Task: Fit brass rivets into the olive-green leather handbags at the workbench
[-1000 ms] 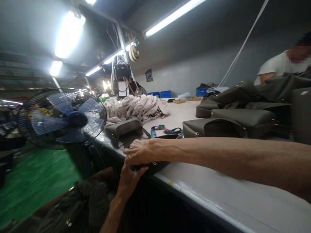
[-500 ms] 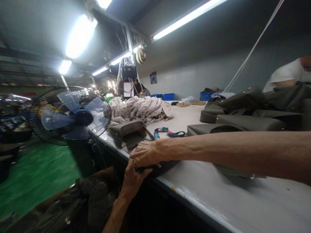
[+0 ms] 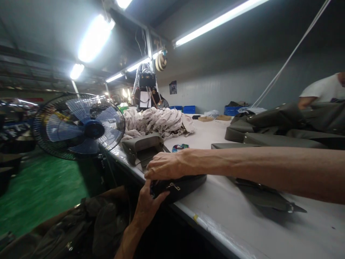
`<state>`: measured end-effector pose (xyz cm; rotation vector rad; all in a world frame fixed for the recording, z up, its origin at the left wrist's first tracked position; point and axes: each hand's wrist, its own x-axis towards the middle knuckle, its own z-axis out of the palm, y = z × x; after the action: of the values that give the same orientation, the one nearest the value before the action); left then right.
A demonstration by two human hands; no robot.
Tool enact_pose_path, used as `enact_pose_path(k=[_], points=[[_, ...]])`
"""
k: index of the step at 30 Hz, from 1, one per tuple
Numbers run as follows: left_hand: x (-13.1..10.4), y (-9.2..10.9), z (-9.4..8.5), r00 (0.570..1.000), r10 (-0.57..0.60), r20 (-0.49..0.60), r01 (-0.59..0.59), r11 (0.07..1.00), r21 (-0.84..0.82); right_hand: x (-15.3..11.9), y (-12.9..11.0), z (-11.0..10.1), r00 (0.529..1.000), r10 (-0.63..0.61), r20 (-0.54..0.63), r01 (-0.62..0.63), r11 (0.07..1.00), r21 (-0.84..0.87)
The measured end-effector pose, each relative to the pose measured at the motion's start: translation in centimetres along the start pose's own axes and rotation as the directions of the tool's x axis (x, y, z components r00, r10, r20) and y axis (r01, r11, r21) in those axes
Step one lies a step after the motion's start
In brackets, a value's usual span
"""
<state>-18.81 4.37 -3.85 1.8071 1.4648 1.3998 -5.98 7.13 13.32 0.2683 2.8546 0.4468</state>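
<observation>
A dark bag (image 3: 190,184) with a metal zipper pull (image 3: 175,186) lies over the table's near edge. My left hand (image 3: 147,199) grips its left end from the front, the thumb laid along the side below the zipper. From above, my right hand (image 3: 168,166) is closed over the same end, its fingertips meeting the left hand's fingers; what they pinch is hidden. Behind my right wrist shows part of a colourful patterned strap (image 3: 180,147). An open grey-green bag (image 3: 144,144) sits just beyond my hands.
A standing fan (image 3: 93,128) is at the left. Pale fabric pieces (image 3: 161,120) are heaped on the white table (image 3: 210,216). Grey-green bags (image 3: 277,138) pile up at the right, with a person in a white shirt (image 3: 320,88) behind them. A container of dark material (image 3: 99,223) stands lower left.
The bag's zipper side has turned more into view and its right end shows more. My right hand has shifted slightly up. Less of the patterned strap shows behind my arm.
</observation>
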Motion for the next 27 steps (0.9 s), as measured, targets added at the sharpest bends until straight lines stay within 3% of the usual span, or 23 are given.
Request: enact_pose_path(k=[8, 12, 16, 20, 24, 27], points=[[-0.2, -0.9, 0.5, 0.995, 0.094, -0.020, -0.092, 0.992, 0.091, -2.9, -0.7, 1.7, 0.997, 0.022, -0.071, -0.035, 0.984, -0.177], [-0.1, -0.7, 0.7, 0.996, 0.083, -0.043, -0.079, 0.992, 0.095, -5.7, 1.0, 4.0, 0.978, 0.111, -0.176, -0.146, 0.969, -0.197], [0.3, -0.8, 0.7, 0.998, 0.033, -0.062, -0.029, 0.998, 0.054, -11.2, 3.8, 7.0, 0.905, 0.336, -0.259, -0.357, 0.933, -0.037], [0.6, -1.7, 1.0, 0.996, 0.063, -0.067, -0.057, 0.995, 0.087, -16.4, 3.9, 9.7, 0.797, 0.558, -0.232, -0.551, 0.829, 0.100], [0.4, -2.6, 1.0, 0.991, 0.108, -0.074, -0.096, 0.984, 0.152, -18.0, 2.6, 11.3, 0.672, 0.731, -0.119, -0.672, 0.669, 0.316], [-0.4, -2.9, 0.5, 0.978, 0.196, -0.071, -0.176, 0.958, 0.226, -18.4, 2.7, 12.0, 0.614, 0.788, 0.050, -0.707, 0.521, 0.478]])
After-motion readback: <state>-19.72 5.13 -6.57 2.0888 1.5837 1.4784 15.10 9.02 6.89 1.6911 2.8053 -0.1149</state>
